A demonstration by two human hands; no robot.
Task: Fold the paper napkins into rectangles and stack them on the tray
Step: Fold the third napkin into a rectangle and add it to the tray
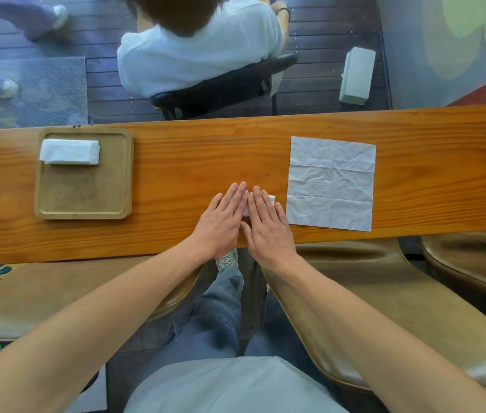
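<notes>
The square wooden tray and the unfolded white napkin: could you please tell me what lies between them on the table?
In the head view, between the square wooden tray and the unfolded white napkin, both hands, left hand and right hand, press flat on a small folded napkin.

A single head-worn wide-angle camera looks steeply down from close above the surface [176,162], fingers [237,193] near centre frame, floor beyond them.

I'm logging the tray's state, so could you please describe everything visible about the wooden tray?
The wooden tray is square with rounded corners and a raised rim, light brown and worn-looking. It lies flat on the wooden counter, at its left end, away from both hands. A folded white napkin stack rests in its far part.
</notes>
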